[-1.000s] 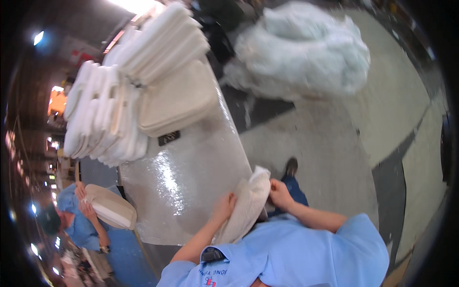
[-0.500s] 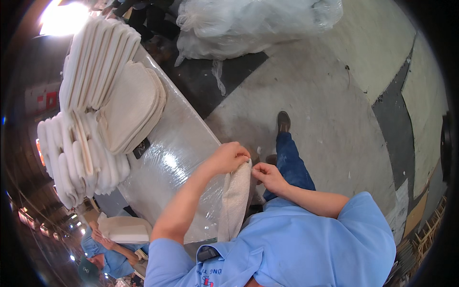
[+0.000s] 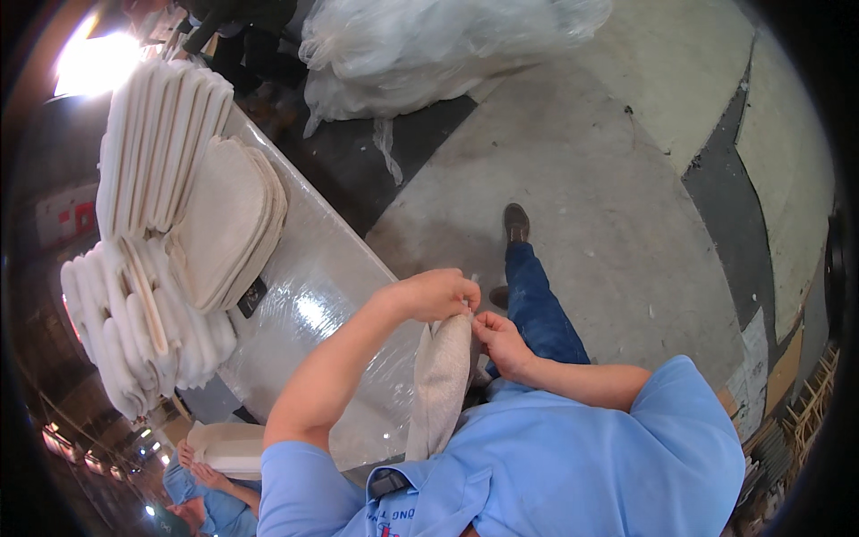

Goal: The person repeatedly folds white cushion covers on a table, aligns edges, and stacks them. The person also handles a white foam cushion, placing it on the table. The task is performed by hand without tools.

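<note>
A cream textured cushion cover stands on edge before my body, its upper end narrowing to a corner between my two hands. My left hand is closed in a pinch at the tip of that corner; a small pale bit shows under its fingertips, too small to name. Just to the right, my right hand pinches the edge of the same corner, thumb and finger together. The lower end of the cover rests against my blue shirt, beside the table edge.
The plastic-wrapped table slants away to the left. On it are a stack of cream cushions, upright white pads and folded white padding. Bagged plastic lies beyond. Lower left, another person's hands hold a pale cushion.
My left hand has risen slightly off the cover's edge to its tip, and my right hand has closed in on the same corner. The view has shifted a little.
</note>
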{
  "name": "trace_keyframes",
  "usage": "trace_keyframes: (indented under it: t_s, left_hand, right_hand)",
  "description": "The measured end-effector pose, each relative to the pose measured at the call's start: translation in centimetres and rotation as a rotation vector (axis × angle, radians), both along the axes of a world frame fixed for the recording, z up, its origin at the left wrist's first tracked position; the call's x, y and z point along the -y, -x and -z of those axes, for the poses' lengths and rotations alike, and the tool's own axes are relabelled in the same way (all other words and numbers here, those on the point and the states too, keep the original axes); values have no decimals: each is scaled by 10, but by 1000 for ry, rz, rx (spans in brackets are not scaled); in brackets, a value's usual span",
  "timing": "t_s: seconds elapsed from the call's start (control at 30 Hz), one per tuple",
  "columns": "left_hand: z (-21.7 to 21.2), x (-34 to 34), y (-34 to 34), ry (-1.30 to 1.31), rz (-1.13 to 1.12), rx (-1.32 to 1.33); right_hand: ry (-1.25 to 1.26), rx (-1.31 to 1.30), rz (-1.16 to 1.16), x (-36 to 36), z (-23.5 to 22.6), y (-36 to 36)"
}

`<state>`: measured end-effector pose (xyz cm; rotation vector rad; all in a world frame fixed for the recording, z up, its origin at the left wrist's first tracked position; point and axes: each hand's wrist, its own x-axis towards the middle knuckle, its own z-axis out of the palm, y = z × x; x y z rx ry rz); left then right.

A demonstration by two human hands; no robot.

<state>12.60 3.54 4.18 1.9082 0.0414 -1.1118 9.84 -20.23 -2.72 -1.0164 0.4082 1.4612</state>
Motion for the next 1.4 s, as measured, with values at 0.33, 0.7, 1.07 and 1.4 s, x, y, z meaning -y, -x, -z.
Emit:
trace_keyframes:
  t_s: [0.33, 0.7, 1.07, 1.4]
  left_hand:
    - [20, -1, -9, 71, 162, -1]
    - [37, 20, 28, 151, -620, -281]
    - [-12, 16, -19, -117, -106, -128]
    - [-12, 54, -55, -373, 361, -204]
  right_hand:
    - [69, -97, 99, -2, -7, 5]
    - [115, -185, 188, 0, -11, 3]
    - [107, -173, 173, -7, -18, -5]
    - [129, -125, 144, -1, 4, 5]
